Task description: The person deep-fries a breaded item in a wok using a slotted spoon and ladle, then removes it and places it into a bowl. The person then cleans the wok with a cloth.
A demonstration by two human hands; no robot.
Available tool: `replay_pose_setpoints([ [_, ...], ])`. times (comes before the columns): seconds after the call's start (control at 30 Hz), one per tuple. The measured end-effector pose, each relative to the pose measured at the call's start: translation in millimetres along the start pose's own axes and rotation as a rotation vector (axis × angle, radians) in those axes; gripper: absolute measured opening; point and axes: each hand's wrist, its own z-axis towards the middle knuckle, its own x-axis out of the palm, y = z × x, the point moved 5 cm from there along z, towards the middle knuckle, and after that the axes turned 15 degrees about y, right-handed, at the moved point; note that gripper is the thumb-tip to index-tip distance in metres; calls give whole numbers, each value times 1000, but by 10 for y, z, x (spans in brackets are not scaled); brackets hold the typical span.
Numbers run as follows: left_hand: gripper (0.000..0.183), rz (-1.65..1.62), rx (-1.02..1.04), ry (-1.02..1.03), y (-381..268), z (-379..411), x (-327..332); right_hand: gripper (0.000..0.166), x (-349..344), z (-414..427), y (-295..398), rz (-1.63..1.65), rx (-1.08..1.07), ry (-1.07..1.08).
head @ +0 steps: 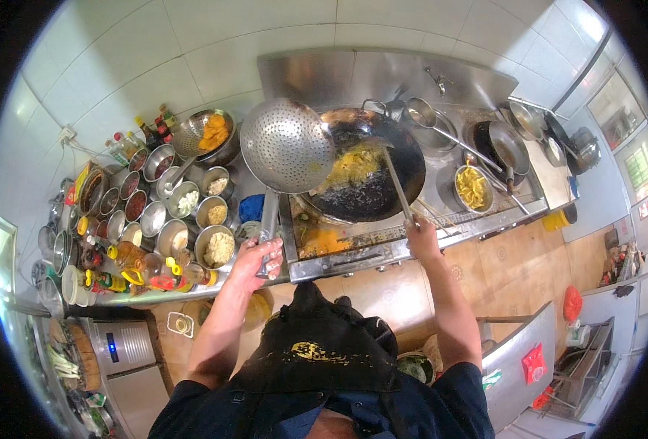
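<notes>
My left hand (pixel 259 259) grips the handle of a large perforated metal strainer (pixel 288 145), which is held up at the left edge of the wok and partly covers it. In my right hand (pixel 424 237) is the handle of a long metal cooking utensil (pixel 396 178); its far end reaches into the black wok (pixel 406 164). Yellow food (pixel 354 164) lies in bubbling oil there. Right of the wok, a metal bowl (pixel 473 189) holds more yellow pieces. An orange-coloured food (pixel 213 131) sits in a perforated bowl at the back left.
Metal bowls of ingredients (pixel 218 248) and oil bottles (pixel 129 255) crowd the left counter. A ladle (pixel 420 112) lies across a pot behind the wok's right side. Farther right stands another wok (pixel 508 148). Orange residue (pixel 324 241) covers part of the stove's front.
</notes>
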Motion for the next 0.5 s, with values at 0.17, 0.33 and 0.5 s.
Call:
replay_pose_setpoints([
  [0.17, 14, -6, 19, 24, -55, -28, 20, 40, 83, -262, 636, 195, -12, 69],
  [0.33, 13, -11, 21, 58, -82, -37, 61, 39, 138, -112, 350, -113, -95, 96],
  [0.5, 12, -53, 13, 54, -43, -69, 59, 35, 303, -149, 228, -103, -119, 116],
])
